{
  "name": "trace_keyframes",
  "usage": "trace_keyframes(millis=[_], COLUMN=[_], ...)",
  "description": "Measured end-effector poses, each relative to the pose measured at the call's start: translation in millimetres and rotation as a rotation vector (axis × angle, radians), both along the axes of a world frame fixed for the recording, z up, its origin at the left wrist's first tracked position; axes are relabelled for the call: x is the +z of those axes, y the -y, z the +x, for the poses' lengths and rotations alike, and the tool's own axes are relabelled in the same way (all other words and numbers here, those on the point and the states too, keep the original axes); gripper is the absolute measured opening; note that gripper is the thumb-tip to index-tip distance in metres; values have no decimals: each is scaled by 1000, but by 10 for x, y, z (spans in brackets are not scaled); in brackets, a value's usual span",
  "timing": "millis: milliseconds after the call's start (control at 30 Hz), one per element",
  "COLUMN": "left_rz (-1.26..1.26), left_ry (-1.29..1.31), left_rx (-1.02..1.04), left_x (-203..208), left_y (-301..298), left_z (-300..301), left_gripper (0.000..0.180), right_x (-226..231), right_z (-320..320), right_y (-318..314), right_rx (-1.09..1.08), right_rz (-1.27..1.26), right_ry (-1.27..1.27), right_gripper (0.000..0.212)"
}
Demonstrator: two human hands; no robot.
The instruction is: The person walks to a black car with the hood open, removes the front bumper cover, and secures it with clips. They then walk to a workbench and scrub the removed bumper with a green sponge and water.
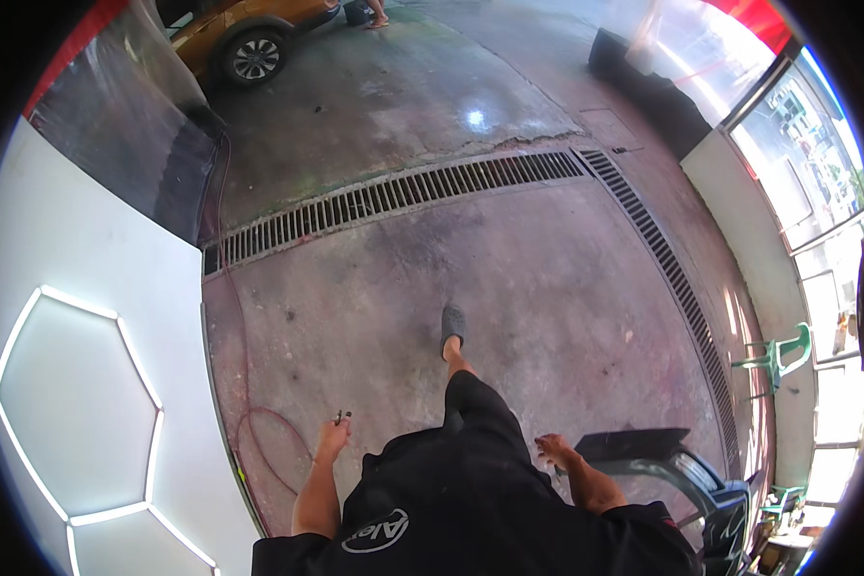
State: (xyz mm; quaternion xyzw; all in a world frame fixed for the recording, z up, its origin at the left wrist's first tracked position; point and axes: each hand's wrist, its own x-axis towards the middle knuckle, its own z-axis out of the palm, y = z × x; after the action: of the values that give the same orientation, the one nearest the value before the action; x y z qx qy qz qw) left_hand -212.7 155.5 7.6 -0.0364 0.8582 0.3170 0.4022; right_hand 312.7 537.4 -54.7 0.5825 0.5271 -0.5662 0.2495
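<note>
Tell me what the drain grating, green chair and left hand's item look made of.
Drain grating: probably dull metal, given slim parallel bars. Green chair: likely smooth moulded plastic, from its even colour and curves. Dark item in the left hand: too small to tell.

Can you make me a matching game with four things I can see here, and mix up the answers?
Things:
1. left hand
2. slip-on shoe
3. plastic armchair
4. car

Colours or states:
A. green
B. holding a small dark item
C. orange
D. grey, worn on a foot

Right pairs: 1-B, 2-D, 3-A, 4-C.
</note>
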Motion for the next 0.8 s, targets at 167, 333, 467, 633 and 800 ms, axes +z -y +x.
trace_keyframes(millis=[167, 333, 467, 633, 800], left_rz=[144, -98, -94, -119, -149], left_ry=[74, 165, 250, 323, 307], left_rx=[55, 186, 218, 239, 209], left_x=[-457, -57, -203, -676, -881], left_y=[-2083, -2199, -3060, -3997, -4679], left_z=[-1061, -1968, -2718, -4173, -6363], left_gripper=[49, 48, 46, 44, 42], right_x=[-465, 211, 770, 606, 395], right_z=[-990, -4444, -6928, -9542, -11105], right_y=[-2550, -3884, -5400, -6540, -7000], right_rx=[586, 149, 239, 276, 469], right_rz=[79, 157, 443, 503, 288], right_ry=[-113, -46, -298, -481, -270], right_gripper=[21, 39, 49, 47, 47])
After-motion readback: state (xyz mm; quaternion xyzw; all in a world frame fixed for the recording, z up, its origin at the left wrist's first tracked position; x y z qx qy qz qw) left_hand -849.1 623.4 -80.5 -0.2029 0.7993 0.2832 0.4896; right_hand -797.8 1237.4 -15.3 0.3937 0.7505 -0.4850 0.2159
